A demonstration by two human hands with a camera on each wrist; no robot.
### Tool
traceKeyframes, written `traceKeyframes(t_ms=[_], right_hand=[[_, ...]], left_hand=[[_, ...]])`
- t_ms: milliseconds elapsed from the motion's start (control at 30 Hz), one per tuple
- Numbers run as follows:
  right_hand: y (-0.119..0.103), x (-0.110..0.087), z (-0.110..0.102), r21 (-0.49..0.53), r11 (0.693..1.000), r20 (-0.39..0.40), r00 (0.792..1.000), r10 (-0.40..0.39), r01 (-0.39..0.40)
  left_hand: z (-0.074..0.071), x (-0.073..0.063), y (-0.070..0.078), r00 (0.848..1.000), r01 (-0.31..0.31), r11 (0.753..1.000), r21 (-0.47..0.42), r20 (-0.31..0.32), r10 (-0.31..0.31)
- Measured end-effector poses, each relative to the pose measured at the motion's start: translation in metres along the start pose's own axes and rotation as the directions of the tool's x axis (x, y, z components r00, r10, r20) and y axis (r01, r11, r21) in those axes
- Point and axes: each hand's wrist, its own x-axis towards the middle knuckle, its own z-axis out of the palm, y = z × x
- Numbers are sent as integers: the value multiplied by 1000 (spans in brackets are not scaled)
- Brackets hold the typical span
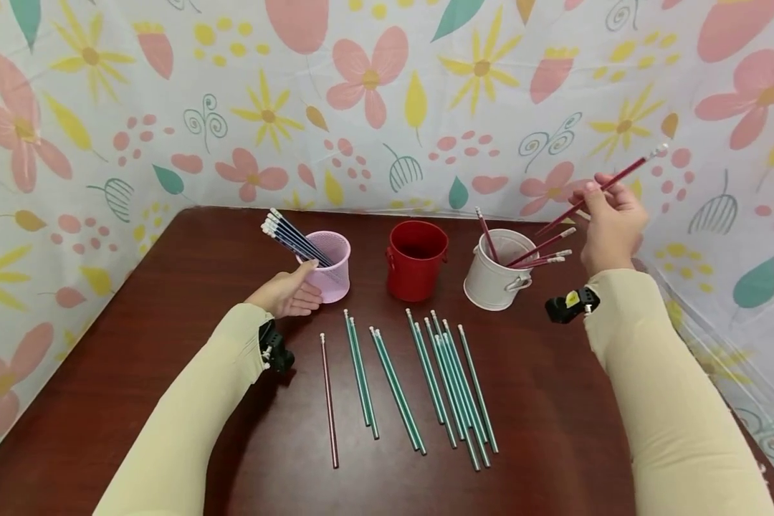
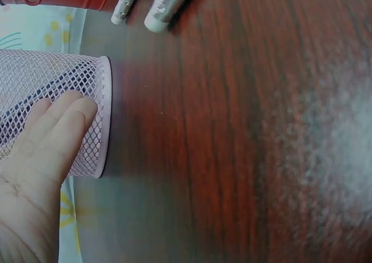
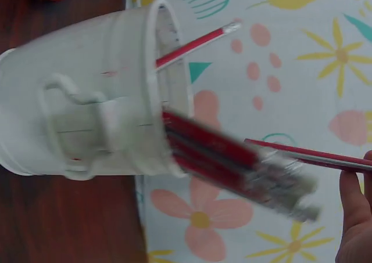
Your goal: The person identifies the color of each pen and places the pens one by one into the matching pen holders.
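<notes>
Up at the right, my right hand (image 1: 613, 222) pinches a dark red pencil (image 1: 628, 172), its white eraser end pointing up and away. The pencil's lower end hangs above the white bucket (image 1: 490, 276), where several red pencils (image 3: 212, 152) lean on the rim. My left hand (image 1: 287, 290) rests against the pink mesh cup (image 1: 337, 279), thumb near its rim. In the left wrist view, straight fingers (image 2: 75, 118) lie along the mesh (image 2: 96, 152). Several dark blue pencils (image 1: 297, 240) lean out of that cup toward the left.
A red bucket (image 1: 413, 276) stands between the cup and the white bucket. In front, several green pencils (image 1: 396, 390) and one red pencil (image 1: 329, 401) lie on the dark wood table (image 1: 168, 287). A flowered cloth (image 1: 361, 143) hangs behind the table.
</notes>
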Motion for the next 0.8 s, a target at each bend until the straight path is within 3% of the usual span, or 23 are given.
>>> traceKeyframes(t_ms=[267, 367, 467, 633, 800], right_hand=[[4, -3, -29, 128, 989, -59, 995, 76, -68], [4, -5, -36, 62, 990, -42, 990, 131, -128], [4, -7, -41, -74, 982, -15, 985, 174, -175], [8, -9, -45, -239, 954, 14, 981, 191, -182], [17, -12, -47, -198, 955, -14, 975, 222, -221]], left_hand=[[0, 0, 2, 1000, 11, 1000, 18, 23, -11], [0, 1, 1, 1000, 12, 1000, 10, 17, -12], [0, 0, 1, 1000, 10, 1000, 3, 11, -10], [2, 0, 2, 1000, 16, 1000, -4, -2, -16], [2, 0, 3, 1000, 27, 1000, -12, -7, -27]])
